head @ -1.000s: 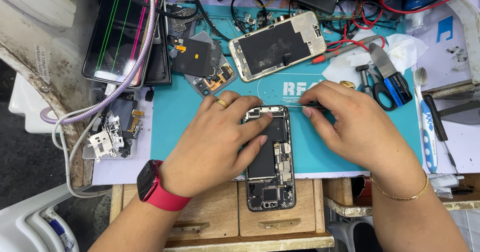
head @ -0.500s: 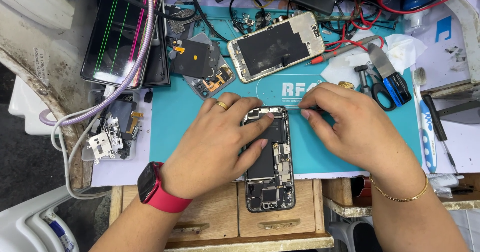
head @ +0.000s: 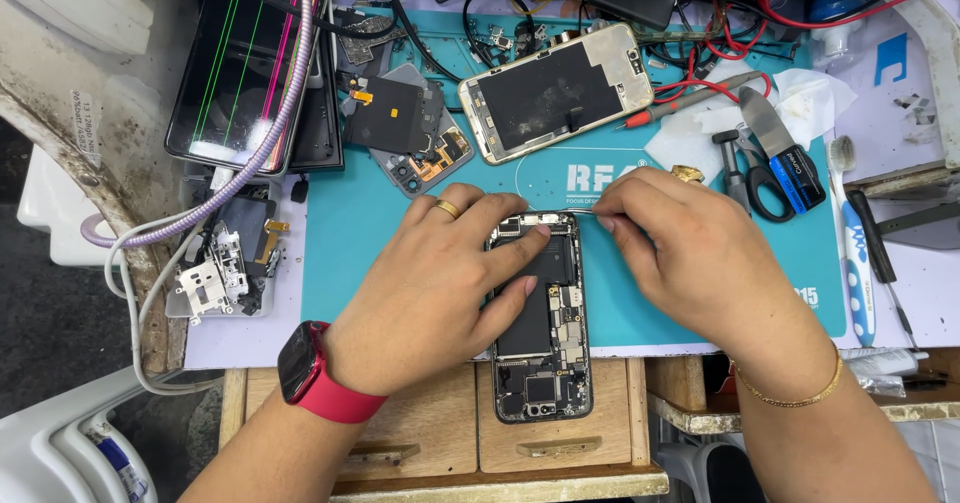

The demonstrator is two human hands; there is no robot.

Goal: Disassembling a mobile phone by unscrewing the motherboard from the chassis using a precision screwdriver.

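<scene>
While the left hand (head: 430, 283) presses flat on the opened phone (head: 540, 323), the right hand (head: 690, 253) pinches a thin tool (head: 572, 213); the phone's exposed boards look fragile, best held by its frame.

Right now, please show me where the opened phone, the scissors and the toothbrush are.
opened phone (head: 545, 363): head view, on its exposed lower board.
scissors (head: 760, 188): head view, on a black handle.
toothbrush (head: 858, 263): head view, on its blue-white handle.

My left hand (head: 440, 283) covers the left side of the opened phone (head: 540, 333), my right hand (head: 690, 263) hides most of the thin tool (head: 578, 213) in its grip, and the cracked screen (head: 245, 58) is cut off at the top edge.
</scene>
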